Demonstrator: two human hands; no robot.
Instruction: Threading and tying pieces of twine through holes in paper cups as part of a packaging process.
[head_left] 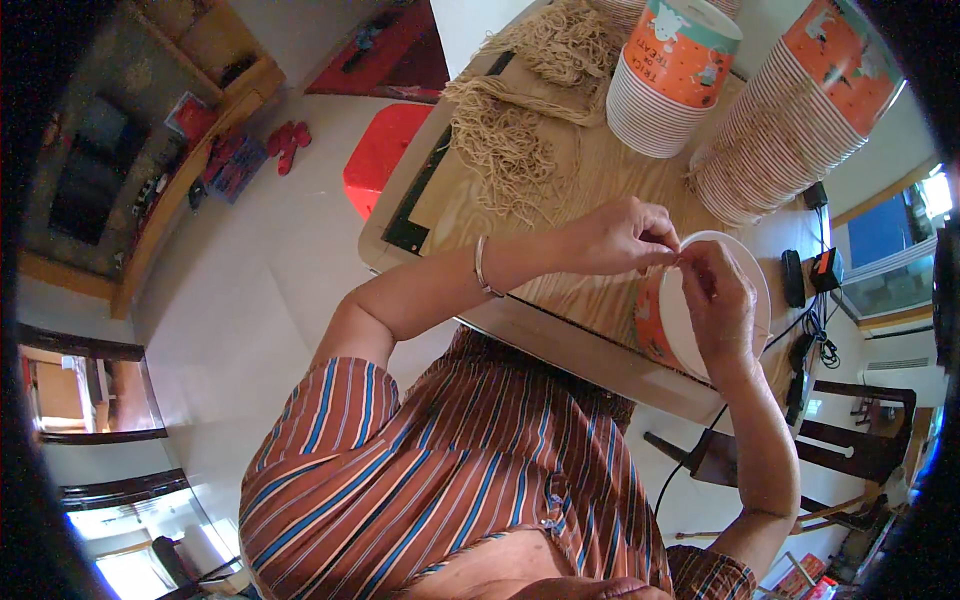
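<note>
Over an orange paper bucket [655, 325] with a white interior, both my hands meet at their fingertips. My left hand [622, 238], with a bangle at the wrist, is closed in a pinch against the fingers of the other hand. My right hand [718, 300] is also closed, its fingers curled and hiding part of the bucket's opening. Whatever lies between the fingertips is too small to make out. The bucket rests tilted near the table's front edge, its open side partly turned toward me. Tangled beige strings [500, 150] lie to the left of the buckets.
A stack of printed paper buckets [665, 95] stands on the wooden table [440, 215]; a taller stack [790, 130] leans to its right. Black cables and adapters [825, 270] lie at the right edge. A red stool [378, 155] is at the left, a dark chair [860, 440] at the right.
</note>
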